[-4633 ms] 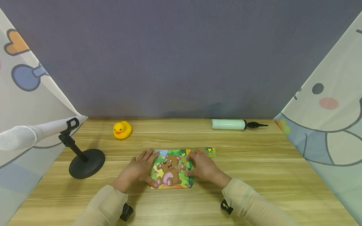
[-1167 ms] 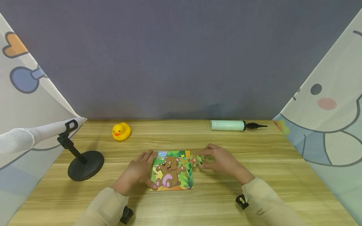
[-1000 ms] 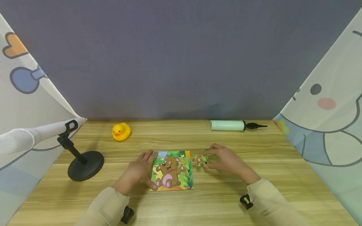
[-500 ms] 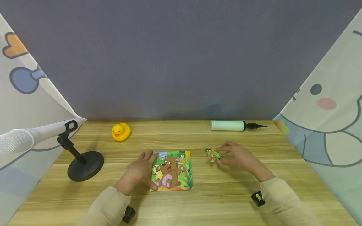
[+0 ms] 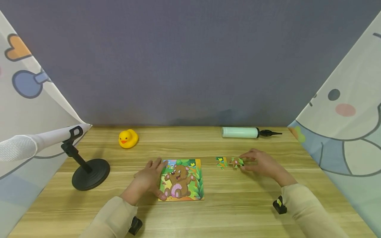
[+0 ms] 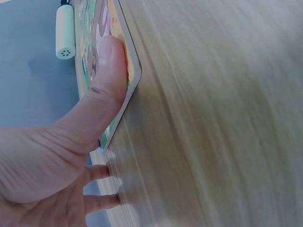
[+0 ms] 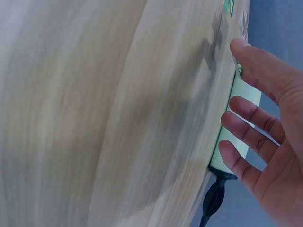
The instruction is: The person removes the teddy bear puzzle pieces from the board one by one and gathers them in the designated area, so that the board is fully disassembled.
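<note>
The bear jigsaw puzzle board lies flat on the table in the head view. Spread along its left side, my left hand presses the lower left corner with its thumb; two fingertips touch the table beyond the edge in the left wrist view. To the right, my right hand pinches a puzzle piece with brown and green print between thumb and fingers. Another loose puzzle piece lies between that piece and the board. The right wrist view shows the held piece only edge-on, mostly behind the thumb.
A yellow rubber duck sits at the back left. The white microphone leans out from its black stand at far left. A pale green hand pump lies at the back by the grey wall.
My right hand has left the board's right side and carried a puzzle piece rightward, past the loose piece, uncovering that one. My left hand has stayed at the board's left edge.
</note>
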`<act>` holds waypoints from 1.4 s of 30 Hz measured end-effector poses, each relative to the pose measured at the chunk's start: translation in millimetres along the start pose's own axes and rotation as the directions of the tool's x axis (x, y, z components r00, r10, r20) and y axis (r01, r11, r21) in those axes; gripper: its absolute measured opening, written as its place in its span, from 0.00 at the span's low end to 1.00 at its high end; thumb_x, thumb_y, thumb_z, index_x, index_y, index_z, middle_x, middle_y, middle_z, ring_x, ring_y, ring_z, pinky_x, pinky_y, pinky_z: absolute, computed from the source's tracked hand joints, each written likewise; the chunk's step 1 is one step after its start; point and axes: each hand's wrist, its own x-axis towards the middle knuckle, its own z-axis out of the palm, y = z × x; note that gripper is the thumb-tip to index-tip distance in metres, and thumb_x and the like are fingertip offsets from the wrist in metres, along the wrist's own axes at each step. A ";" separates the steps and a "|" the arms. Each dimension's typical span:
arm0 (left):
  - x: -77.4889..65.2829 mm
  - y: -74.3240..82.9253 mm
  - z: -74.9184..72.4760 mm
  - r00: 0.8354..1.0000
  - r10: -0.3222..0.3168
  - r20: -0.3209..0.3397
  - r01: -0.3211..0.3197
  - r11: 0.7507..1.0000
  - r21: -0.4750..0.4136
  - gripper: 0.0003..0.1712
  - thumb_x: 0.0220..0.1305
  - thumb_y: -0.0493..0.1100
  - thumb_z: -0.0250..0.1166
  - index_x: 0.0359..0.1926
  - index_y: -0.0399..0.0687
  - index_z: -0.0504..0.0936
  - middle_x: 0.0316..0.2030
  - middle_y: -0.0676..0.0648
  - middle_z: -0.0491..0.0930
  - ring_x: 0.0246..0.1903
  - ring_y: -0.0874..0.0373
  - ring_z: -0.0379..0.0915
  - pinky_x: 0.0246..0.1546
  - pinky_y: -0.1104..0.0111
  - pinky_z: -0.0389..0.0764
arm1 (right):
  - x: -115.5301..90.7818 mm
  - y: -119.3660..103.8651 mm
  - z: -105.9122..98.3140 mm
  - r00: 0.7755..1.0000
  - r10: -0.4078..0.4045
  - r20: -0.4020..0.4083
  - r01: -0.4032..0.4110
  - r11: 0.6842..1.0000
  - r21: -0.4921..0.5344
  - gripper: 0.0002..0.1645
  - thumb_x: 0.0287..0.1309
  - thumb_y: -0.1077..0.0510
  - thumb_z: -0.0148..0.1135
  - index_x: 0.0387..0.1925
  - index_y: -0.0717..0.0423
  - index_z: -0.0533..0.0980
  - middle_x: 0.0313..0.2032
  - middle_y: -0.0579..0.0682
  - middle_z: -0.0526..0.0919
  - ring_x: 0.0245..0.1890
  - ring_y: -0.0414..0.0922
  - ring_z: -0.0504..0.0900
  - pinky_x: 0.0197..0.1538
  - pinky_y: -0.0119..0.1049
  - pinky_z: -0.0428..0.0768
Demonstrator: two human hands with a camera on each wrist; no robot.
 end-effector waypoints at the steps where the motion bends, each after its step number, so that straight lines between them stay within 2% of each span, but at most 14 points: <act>1: 0.1 0.0 0.0 1.000 -0.001 0.001 0.001 1.000 0.002 0.76 0.28 0.57 0.88 0.77 0.38 0.58 0.76 0.29 0.52 0.71 0.22 0.48 0.43 0.21 0.68 | -0.5 1.6 -0.4 1.000 0.004 -0.001 -0.004 1.000 -0.001 0.28 0.60 0.50 0.73 0.58 0.58 0.81 0.45 0.52 0.79 0.42 0.50 0.80 0.44 0.49 0.81; 10: -0.8 1.9 -1.5 1.000 -0.017 0.012 0.017 1.000 0.026 0.75 0.29 0.58 0.87 0.77 0.39 0.57 0.76 0.30 0.51 0.71 0.23 0.48 0.43 0.21 0.69 | -0.4 11.5 -1.6 0.999 0.033 0.027 -0.032 0.999 -0.024 0.29 0.60 0.50 0.73 0.58 0.60 0.81 0.42 0.50 0.78 0.38 0.47 0.78 0.42 0.49 0.80; 16: -0.3 2.3 -1.5 1.000 -0.021 0.021 0.020 0.999 0.033 0.75 0.29 0.58 0.86 0.77 0.39 0.57 0.76 0.30 0.51 0.71 0.23 0.48 0.43 0.21 0.69 | 1.6 17.3 1.7 0.999 0.027 0.029 -0.026 0.999 -0.040 0.28 0.60 0.52 0.73 0.58 0.61 0.80 0.40 0.49 0.78 0.39 0.47 0.78 0.42 0.49 0.80; 26: 1.0 1.6 -1.0 0.999 -0.037 0.031 0.036 0.999 0.031 0.76 0.29 0.59 0.87 0.78 0.40 0.56 0.77 0.31 0.49 0.72 0.24 0.47 0.43 0.20 0.68 | 0.9 21.1 1.4 0.999 0.025 0.048 -0.024 0.999 -0.025 0.28 0.62 0.52 0.72 0.59 0.63 0.79 0.42 0.54 0.77 0.44 0.56 0.81 0.47 0.59 0.81; 39: -1.7 1.7 -1.0 1.000 -0.009 -0.004 0.009 1.000 0.016 0.75 0.28 0.57 0.87 0.77 0.38 0.58 0.76 0.29 0.51 0.71 0.23 0.49 0.40 0.20 0.69 | 3.1 17.3 1.0 0.996 0.045 0.074 -0.042 0.998 -0.041 0.31 0.62 0.49 0.71 0.61 0.62 0.78 0.43 0.54 0.77 0.43 0.54 0.80 0.47 0.58 0.81; 42: -1.0 1.4 -0.5 1.000 -0.011 0.000 0.011 1.000 0.016 0.75 0.28 0.57 0.87 0.77 0.39 0.57 0.76 0.29 0.51 0.71 0.23 0.49 0.41 0.20 0.68 | 4.0 15.3 1.6 0.997 0.045 0.065 -0.044 0.999 -0.014 0.31 0.62 0.49 0.71 0.61 0.62 0.77 0.45 0.56 0.78 0.45 0.57 0.81 0.49 0.59 0.81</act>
